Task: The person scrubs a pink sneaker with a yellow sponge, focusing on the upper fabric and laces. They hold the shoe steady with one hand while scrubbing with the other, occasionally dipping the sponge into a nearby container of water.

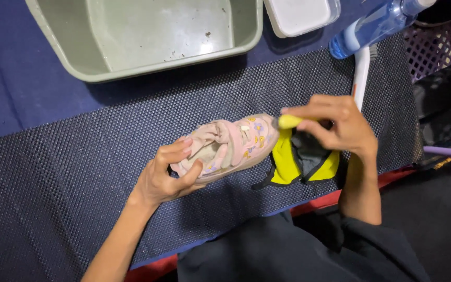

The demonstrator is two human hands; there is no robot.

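A small pink child's shoe (pixel 236 143) with coloured flower marks lies on its side on a dark mesh mat (pixel 79 172). My left hand (pixel 165 175) grips the shoe at its heel end, fingers curled into the opening. My right hand (pixel 335 122) is closed around a yellow and grey cloth (pixel 298 156), and a yellow-covered fingertip (pixel 288 121) presses against the shoe's toe. The rest of the cloth hangs under my right palm onto the mat.
A grey-green plastic basin (pixel 63 47) with specks of dirt stands at the back. A white lidded box (pixel 298 15) and a blue spray bottle (pixel 371 26) lie at the back right, with a white-handled brush (pixel 360 73) beside them. A purple basket (pixel 434 47) is at the far right.
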